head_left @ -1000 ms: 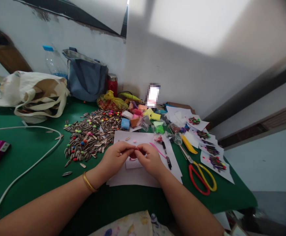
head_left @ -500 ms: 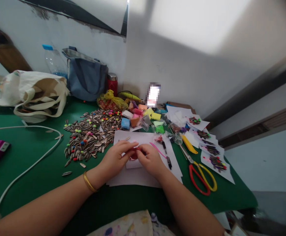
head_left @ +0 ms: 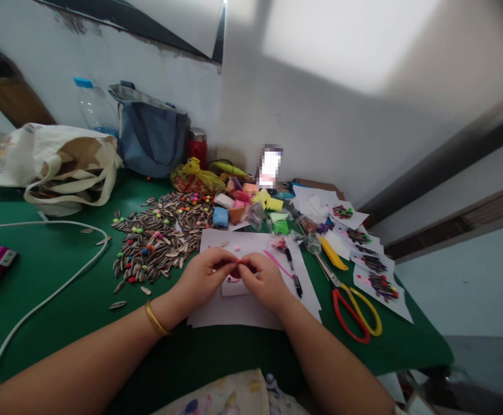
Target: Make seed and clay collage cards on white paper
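My left hand and my right hand meet over the white paper, thumbs and index fingers pinched together at the tips. Between them is a small dark-red piece of modelling clay, mostly hidden by the fingers. Under the hands lies a smaller white card with a reddish curved mark on it. A tiny pink ball rests just beyond the fingertips. To the right on the paper are a pink clay strip and a black pen.
Sunflower seeds mixed with coloured beads spread at left. Packets of coloured clay lie behind the paper. Scissors and a yellow cutter are at right, beside finished-looking seed cards. A white cable curves across the left.
The fingertips of both hands have come closer together, covering more of the red clay. The left fingers have curled in, uncovering the pink ball.
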The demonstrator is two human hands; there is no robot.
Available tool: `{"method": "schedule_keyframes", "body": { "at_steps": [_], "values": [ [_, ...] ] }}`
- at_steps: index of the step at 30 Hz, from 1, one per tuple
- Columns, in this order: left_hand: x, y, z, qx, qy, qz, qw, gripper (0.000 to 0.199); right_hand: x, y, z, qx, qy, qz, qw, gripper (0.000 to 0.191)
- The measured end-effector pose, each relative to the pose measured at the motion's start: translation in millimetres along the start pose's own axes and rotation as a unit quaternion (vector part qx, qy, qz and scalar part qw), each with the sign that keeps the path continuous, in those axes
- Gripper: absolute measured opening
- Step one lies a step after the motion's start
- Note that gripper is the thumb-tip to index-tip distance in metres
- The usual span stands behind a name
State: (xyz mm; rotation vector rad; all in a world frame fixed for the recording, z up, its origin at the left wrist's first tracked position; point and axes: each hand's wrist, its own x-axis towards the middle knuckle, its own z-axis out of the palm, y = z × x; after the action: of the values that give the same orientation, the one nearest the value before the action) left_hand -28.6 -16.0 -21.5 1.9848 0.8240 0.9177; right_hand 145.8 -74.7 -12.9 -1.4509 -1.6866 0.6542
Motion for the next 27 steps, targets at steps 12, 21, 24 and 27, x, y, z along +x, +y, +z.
{"method": "schedule_keyframes", "body": {
  "at_steps": [12,21,24,27],
  "values": [
    [-0.2,0.8,-0.8,-0.008,0.012,-0.005,1.000,0.015,-0.8,0.8,-0.8,0.017,-0.018,-0.001,1.000,0.011],
    [2.8,7.3,-0.4,-0.120,0.001,-0.095,0.988,0.018,-0.1,-0.1,-2.3,0.020,-0.013,0.005,1.000,0.013],
    [2.2,5.8,-0.1,-0.130,0.008,-0.081,0.988,0.026,0.3,-0.8,-4.0,0.012,-0.022,0.002,1.000,0.013],
    [1.8,5.9,-1.7,-0.079,-0.007,-0.047,0.996,0.018,-0.1,-2.6,-3.9,-0.006,-0.033,-0.014,0.999,0.014]
  ]
}}
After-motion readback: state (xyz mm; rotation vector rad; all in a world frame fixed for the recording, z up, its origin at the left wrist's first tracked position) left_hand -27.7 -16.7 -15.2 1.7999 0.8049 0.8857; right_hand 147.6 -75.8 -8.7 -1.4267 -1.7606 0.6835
